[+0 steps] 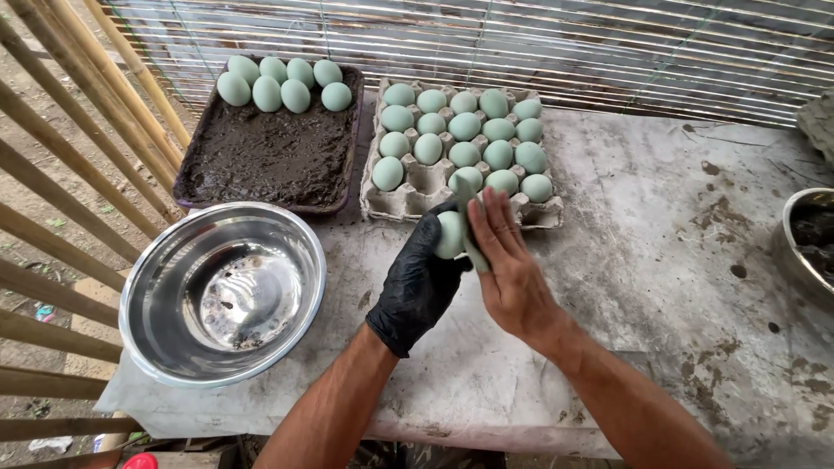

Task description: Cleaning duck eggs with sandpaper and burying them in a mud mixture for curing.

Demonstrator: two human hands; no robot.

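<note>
My left hand [417,282], in a black glove, grips a pale green egg [449,234] above the table, just in front of the egg carton. My bare right hand [508,265] presses a greenish pad against the egg's right side, fingers stretched upward. The grey cardboard carton [375,204] holds several more pale green eggs [464,127], with a few cups empty near its front. Behind the steel bowl, a dark tray [352,139] is filled with black mud, and several eggs [280,84] lie along its far edge.
A large shiny steel bowl [223,291] stands at the front left, wet inside. A second metal bowl [804,243] with dark mud shows at the right edge. Bamboo poles [78,130] run along the left; a slatted wall stands behind. The table top [660,226] is stained.
</note>
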